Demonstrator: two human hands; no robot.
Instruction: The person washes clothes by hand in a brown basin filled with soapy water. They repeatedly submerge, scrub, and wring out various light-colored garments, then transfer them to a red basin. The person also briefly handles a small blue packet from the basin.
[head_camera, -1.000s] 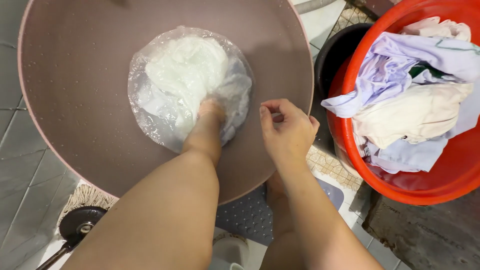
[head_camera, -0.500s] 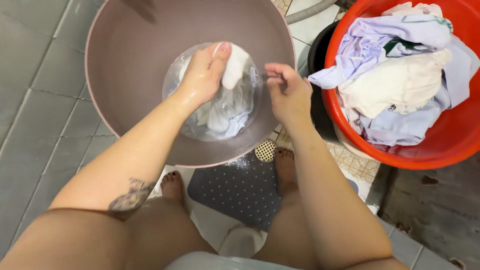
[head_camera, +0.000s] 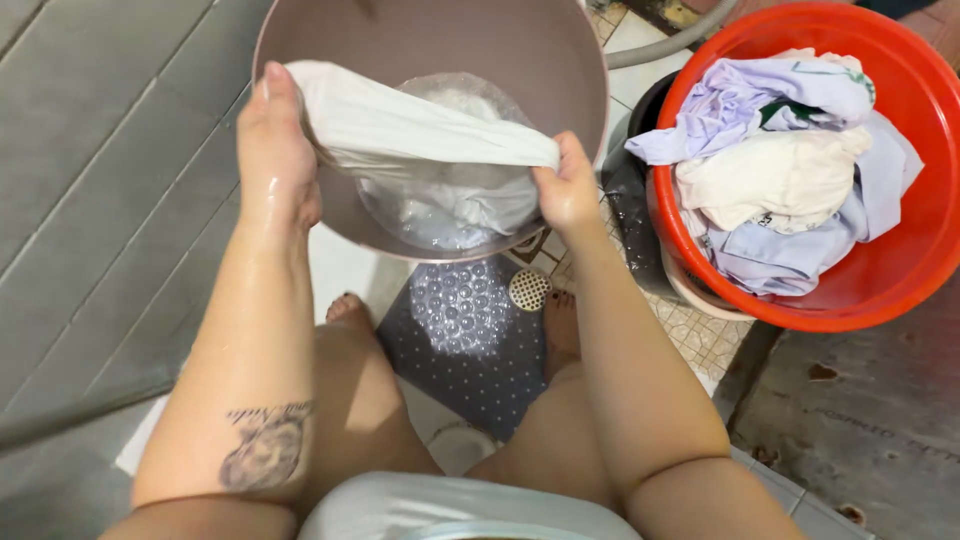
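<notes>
Two hands stretch wet white cloth taut above pink basin. Left hand clamped on cloth end over basin's left rim; right hand fingers pinched on other end near basin's right rim. Red tub of laundry right of basin.

The scene is brightly and evenly lit from overhead, with soft shadows and true colours. The wet white cloth stretched over the pink basin is nearly blown out, so its folds show only faintly. Glare sparkles on the water in the basin below the cloth and on the raised dots of the grey mat just below the basin. A wet sheen runs along the left hand. The red tub right of the basin is sharp and saturated. Floor tiles left of the basin bend slightly from wide-angle distortion. The white garment at the bottom edge is soft and out of focus.
</notes>
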